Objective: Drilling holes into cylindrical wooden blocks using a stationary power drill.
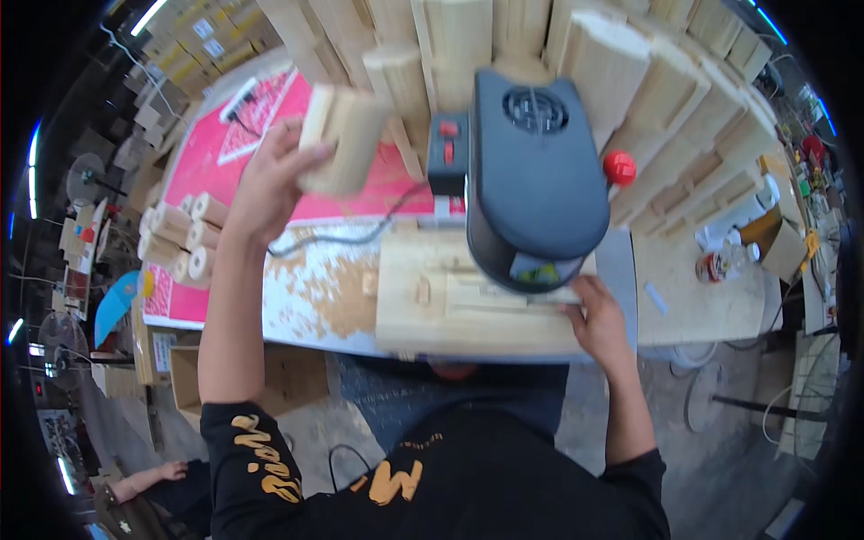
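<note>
My left hand (279, 171) is raised over the left part of the bench, closed on a pale wooden block (346, 139) with a rounded side; the block is slightly blurred. In front of me stands a dark grey bench drill press (537, 171), its head covering part of the work below. Under it lies a flat wooden jig (409, 324) with raised strips. My right hand (598, 326) is at the jig's right end, just beside the machine head, fingers curled together. What its fingertips pinch is hidden.
Sawdust (333, 288) covers the white board left of the jig. Several wooden cylinders (180, 234) sit at the left. Tall wooden pieces (454, 54) stand behind the machine. A red knob (619, 168) juts out right. A cable (360, 238) crosses the bench; a bottle (720, 265) stands far right.
</note>
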`<state>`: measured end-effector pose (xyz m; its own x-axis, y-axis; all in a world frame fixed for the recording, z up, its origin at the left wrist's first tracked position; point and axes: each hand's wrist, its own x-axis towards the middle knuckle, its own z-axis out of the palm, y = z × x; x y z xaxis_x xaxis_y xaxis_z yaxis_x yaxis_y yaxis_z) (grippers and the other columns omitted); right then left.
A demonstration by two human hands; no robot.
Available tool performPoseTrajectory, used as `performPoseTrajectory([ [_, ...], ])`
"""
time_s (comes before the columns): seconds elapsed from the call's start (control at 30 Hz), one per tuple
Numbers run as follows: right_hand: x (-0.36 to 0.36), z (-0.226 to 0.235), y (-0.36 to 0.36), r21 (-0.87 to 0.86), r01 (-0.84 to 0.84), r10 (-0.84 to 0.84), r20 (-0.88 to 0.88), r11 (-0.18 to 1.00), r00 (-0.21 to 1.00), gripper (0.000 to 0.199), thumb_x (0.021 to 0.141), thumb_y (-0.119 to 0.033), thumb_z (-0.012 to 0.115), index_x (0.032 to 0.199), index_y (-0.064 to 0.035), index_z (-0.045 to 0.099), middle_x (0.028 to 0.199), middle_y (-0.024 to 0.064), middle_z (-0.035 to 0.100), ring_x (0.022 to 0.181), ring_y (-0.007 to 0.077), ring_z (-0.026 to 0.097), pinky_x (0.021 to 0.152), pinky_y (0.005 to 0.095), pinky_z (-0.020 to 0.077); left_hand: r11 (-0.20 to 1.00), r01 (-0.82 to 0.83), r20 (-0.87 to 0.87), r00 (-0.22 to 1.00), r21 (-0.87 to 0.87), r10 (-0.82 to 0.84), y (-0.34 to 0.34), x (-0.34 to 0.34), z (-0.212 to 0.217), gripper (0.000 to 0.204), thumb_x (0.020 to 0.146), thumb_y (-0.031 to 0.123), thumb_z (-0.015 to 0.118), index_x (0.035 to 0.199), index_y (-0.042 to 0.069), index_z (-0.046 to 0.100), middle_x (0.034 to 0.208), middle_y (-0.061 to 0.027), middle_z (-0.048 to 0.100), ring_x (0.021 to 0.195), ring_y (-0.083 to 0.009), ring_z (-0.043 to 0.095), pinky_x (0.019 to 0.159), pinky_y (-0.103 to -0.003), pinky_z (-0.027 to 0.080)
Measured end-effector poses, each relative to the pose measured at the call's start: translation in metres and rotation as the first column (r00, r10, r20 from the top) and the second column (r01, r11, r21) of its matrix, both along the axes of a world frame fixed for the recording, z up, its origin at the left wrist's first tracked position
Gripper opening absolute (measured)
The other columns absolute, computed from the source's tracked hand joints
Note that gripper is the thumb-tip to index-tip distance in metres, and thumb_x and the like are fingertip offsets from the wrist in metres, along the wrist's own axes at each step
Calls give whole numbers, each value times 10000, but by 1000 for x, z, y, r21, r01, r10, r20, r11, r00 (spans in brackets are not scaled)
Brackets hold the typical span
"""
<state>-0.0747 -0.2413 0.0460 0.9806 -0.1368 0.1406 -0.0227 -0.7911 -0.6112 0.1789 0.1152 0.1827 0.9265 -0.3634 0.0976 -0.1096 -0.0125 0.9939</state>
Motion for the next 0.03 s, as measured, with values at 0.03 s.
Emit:
performPoseTrajectory([
  [0.03,-12,-4,4,4,-5,5,-44,1000,999,342,822,-74,732,1149,-39,638,1168,182,641,1060,420,618,888,442,507,988,122,-97,989,99,-113,18,-14,-18,763,878,298,787,1433,-37,386,1372,-145,578,1281,-308,562,1172,-442,356],
])
